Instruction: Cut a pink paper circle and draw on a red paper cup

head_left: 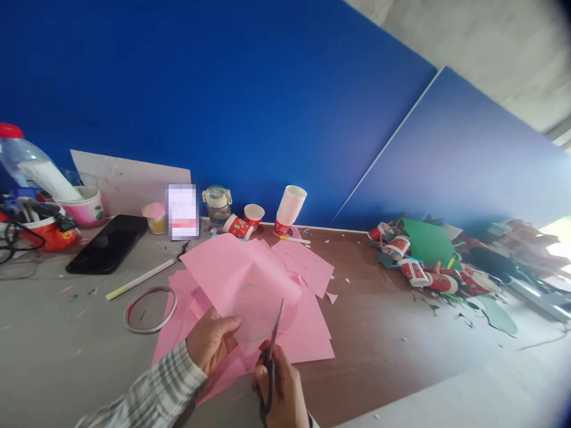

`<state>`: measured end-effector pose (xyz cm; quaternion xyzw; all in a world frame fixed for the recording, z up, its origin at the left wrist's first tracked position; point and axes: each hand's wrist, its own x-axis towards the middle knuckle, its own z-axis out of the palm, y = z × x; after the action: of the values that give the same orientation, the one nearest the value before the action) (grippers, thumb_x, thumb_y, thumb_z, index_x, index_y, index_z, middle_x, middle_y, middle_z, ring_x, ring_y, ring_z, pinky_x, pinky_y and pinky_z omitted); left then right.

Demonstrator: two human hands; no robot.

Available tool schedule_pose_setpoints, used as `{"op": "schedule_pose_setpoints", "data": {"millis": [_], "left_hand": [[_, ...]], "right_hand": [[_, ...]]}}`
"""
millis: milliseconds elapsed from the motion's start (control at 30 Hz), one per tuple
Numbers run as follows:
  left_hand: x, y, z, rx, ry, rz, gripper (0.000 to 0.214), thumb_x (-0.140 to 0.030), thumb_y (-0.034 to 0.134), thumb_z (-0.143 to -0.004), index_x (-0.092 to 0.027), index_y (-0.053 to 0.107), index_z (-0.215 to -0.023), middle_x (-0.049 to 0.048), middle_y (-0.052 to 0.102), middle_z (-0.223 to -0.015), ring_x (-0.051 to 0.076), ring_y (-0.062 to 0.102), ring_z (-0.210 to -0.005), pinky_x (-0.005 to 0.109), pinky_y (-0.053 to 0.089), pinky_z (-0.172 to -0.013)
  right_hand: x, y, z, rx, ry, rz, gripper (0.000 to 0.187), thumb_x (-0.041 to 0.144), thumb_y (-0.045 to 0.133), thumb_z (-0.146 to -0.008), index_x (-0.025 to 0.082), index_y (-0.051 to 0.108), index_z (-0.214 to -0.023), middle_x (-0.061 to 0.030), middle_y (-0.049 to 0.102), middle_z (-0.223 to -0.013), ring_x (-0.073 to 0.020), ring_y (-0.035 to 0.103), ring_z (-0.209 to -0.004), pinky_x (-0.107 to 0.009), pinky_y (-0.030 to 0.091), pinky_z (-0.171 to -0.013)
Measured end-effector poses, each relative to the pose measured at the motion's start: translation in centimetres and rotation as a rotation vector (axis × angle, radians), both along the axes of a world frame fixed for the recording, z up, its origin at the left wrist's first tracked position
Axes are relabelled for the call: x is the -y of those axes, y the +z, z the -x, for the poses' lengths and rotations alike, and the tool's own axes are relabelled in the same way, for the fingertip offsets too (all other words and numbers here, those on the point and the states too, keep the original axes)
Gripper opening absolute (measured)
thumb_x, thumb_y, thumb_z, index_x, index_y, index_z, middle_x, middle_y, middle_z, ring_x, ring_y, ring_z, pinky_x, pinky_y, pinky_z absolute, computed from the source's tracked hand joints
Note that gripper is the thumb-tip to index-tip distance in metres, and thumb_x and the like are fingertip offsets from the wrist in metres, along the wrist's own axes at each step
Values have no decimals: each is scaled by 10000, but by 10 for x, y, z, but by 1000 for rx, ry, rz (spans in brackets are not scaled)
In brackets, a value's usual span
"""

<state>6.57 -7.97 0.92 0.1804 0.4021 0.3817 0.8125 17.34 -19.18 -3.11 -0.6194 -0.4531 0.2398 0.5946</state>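
My left hand pinches the lower left edge of a pink paper sheet, thumb on top. A circle outline is drawn on that sheet. In my right hand is a pair of dark scissors, its blades pointing up and away beside the circle's right side. Whether the blades are in the paper I cannot tell. More pink sheets lie spread and overlapping under both hands. Left of them rests a roll of tape, near a white marker with a yellow end.
At the back stand a stack of paper cups, a lidded glass jar and a tipped red cup. A black phone lies to the left. Red cups and green paper pile up on the right, with scraps scattered about.
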Motion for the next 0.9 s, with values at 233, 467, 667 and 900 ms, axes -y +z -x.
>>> {"op": "schedule_pose_setpoints", "data": {"millis": [233,467,667,900], "left_hand": [[-1,-1,1,29,-13,-34,684,-127,762,-246,-168,573,-902,59,713,-762,323,614,-853,454,527,-764],[0,3,0,38,-15,-40,725,-135,772,-229,-176,570,-924,62,717,-775,328,616,-848,468,524,-772],[-1,1,0,70,-22,-89,686,-136,768,-265,-171,578,-923,64,717,-779,326,603,-885,483,499,-820],[-2,5,0,66,-37,-108,696,-145,762,-261,-171,582,-933,75,704,-874,310,603,-893,422,522,-790]], "right_hand": [[3,2,-5,56,147,23,165,222,595,-722,201,625,-882,38,581,-452,-155,540,-324,-164,410,-324],[3,1,-3,89,139,19,143,242,573,-753,196,614,-882,38,587,-449,-155,561,-341,-159,433,-348],[2,2,-3,92,150,45,148,284,560,-773,187,610,-873,35,576,-424,-146,538,-321,-157,414,-337],[3,3,-4,62,180,117,171,324,544,-783,190,595,-876,35,561,-430,-150,535,-340,-167,412,-352]]}}
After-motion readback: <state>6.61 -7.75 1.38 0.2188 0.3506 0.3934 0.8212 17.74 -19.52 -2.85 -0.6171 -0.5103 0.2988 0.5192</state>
